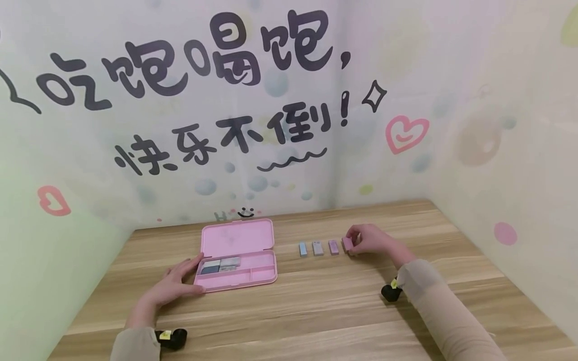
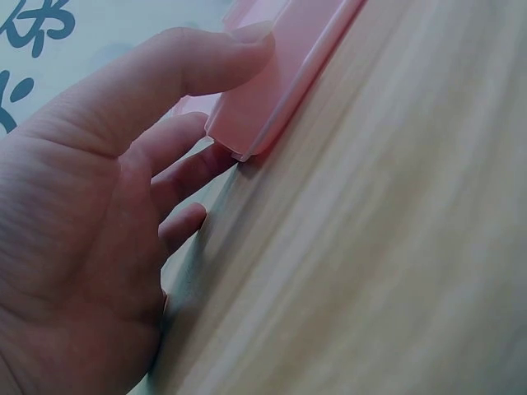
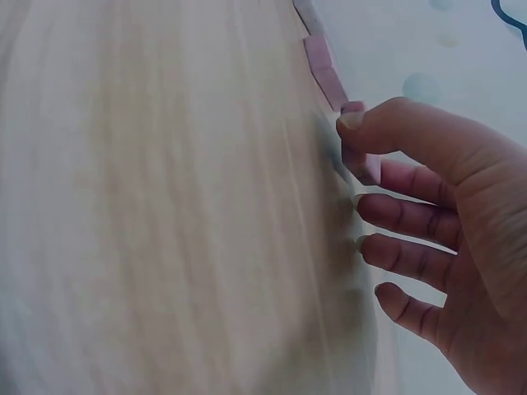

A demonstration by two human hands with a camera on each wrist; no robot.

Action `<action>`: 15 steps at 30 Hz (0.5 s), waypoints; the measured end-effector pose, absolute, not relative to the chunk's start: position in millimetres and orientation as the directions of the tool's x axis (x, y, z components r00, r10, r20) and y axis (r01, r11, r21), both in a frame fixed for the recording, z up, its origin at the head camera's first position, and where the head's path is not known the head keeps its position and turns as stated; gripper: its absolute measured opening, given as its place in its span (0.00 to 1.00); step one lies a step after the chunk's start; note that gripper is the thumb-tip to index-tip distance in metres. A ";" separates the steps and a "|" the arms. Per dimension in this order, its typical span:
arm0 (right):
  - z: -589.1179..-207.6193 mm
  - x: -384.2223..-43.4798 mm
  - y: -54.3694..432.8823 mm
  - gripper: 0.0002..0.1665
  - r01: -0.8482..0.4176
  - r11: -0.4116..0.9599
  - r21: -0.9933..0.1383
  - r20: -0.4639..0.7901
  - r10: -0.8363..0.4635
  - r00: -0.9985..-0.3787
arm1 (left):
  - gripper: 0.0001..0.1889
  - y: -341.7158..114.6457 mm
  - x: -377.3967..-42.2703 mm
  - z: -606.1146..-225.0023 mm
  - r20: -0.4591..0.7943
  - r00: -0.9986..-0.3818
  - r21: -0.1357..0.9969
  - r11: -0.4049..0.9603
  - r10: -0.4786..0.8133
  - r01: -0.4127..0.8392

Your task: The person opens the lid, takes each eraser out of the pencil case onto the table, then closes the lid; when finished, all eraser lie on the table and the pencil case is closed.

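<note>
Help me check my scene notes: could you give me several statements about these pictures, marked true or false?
1. The pink case is open. True.
2. The left hand is lifting a block. False: it holds the left end of the pink case.
3. The right hand pinches the pink block. True.
4. The grey block sits between the light blue block and the purple block. True.
5. The light blue block lies inside the case. False: it is on the table.

smooth plastic case [image 1: 237,238], wood-grain tabletop [image 1: 316,311], matt cloth sleeves [image 1: 447,308]
</note>
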State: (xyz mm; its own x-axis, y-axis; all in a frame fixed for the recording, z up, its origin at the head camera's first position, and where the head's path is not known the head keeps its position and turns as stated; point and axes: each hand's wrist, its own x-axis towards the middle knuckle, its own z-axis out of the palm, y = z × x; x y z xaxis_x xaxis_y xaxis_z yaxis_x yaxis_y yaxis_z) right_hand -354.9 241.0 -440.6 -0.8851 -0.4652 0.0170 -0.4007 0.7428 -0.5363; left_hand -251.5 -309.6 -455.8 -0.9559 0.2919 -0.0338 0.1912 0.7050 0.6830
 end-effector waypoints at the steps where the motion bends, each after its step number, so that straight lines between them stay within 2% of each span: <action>1: -441.2 -354.8 240.8 0.20 -0.400 0.741 -0.540 0.018 -0.465 -0.885 | 0.51 -309.6 -251.6 -455.9 -0.035 -0.956 0.685 0.704 0.292 0.190; 15: -448.6 -359.4 240.4 0.21 -0.423 0.715 -0.556 0.046 -0.482 -0.875 | 0.51 -310.7 -253.5 -457.1 -0.049 -0.959 0.689 0.704 0.280 0.171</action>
State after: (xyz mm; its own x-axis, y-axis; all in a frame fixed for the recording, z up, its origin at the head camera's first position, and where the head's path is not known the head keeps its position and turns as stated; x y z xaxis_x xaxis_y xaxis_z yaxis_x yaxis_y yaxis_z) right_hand -359.4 240.4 -448.6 -0.8750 -0.4820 0.0456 -0.4230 0.7153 -0.5563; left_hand -253.5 -310.7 -457.1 -0.9587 0.2801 -0.0486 0.1709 0.7043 0.6890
